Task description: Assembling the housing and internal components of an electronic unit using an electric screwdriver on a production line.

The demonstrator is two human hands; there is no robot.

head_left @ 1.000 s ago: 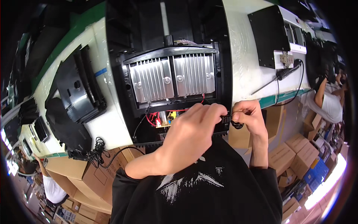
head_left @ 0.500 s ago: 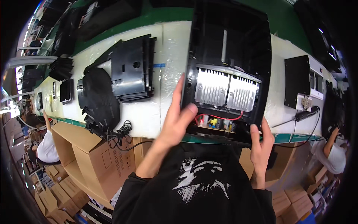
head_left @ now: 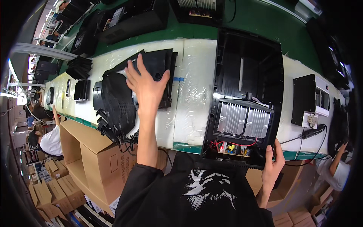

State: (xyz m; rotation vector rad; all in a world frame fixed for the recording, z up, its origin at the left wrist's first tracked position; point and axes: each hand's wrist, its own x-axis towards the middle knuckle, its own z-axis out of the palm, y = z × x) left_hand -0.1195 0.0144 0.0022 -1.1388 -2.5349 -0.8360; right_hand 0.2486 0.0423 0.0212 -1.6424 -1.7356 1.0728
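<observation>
My left hand [head_left: 146, 89] is spread over a stack of black plastic panels [head_left: 163, 62], fingers apart and holding nothing; whether it touches the top panel I cannot tell. In front of me a long black plastic housing [head_left: 251, 56] lies open-side up on the bench. It contains a finned silver heat sink [head_left: 242, 119] and a circuit board [head_left: 234, 148] with red wires. My right hand [head_left: 273, 162] grips the housing's near right corner, with the thumb toward its edge. Beside the stack lies a black mesh bag [head_left: 118, 102].
Cables [head_left: 128, 142] hang off the bench edge at the left, above an open cardboard box [head_left: 100, 162]. A black-and-white box [head_left: 305, 100] and a screwdriver-like tool [head_left: 313, 131] lie to the right. Another housing [head_left: 196, 13] sits beyond the bench on green. Other people work at both sides.
My left hand has let go of the housing and moved left over the panel stack. The housing now lies lower in view; my right hand stays at its corner.
</observation>
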